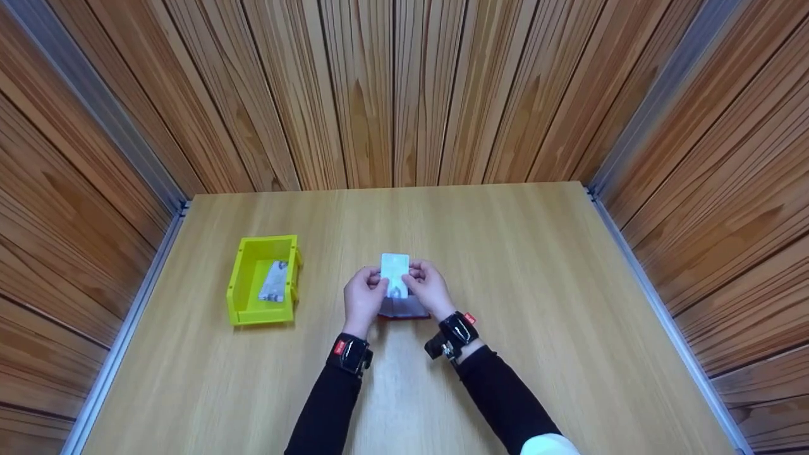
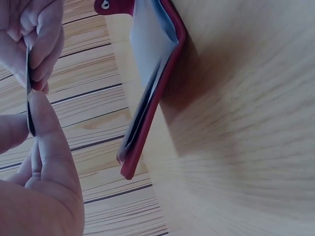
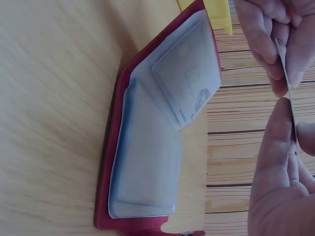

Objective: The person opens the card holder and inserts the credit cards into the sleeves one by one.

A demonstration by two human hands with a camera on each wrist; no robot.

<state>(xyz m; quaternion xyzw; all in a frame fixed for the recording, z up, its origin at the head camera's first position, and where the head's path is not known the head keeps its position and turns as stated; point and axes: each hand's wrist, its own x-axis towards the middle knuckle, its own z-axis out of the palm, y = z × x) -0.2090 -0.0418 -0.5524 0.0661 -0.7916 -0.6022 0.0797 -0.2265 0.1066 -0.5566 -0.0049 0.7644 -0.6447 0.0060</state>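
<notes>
Both hands hold one thin pale card point(image 1: 395, 272) above the table. My left hand point(image 1: 363, 298) pinches its left edge between thumb and fingers, and my right hand point(image 1: 431, 289) pinches the right edge the same way. Below them a red card holder point(image 3: 113, 147) lies spread open on the tabletop. Its clear plastic sleeves point(image 3: 147, 152) face up, and one sleeve has a printed card point(image 3: 187, 73) inside. A snap tab point(image 2: 114, 6) sticks out from the holder's edge. From the head view, the hands and the raised card cover most of the holder.
To the left stands a yellow-green bin point(image 1: 237, 294) with a greyish printed packet or card point(image 1: 273, 281) lying in it. Wood-plank walls point(image 1: 392, 95) rise behind and at both sides of the light wooden table point(image 1: 537, 284).
</notes>
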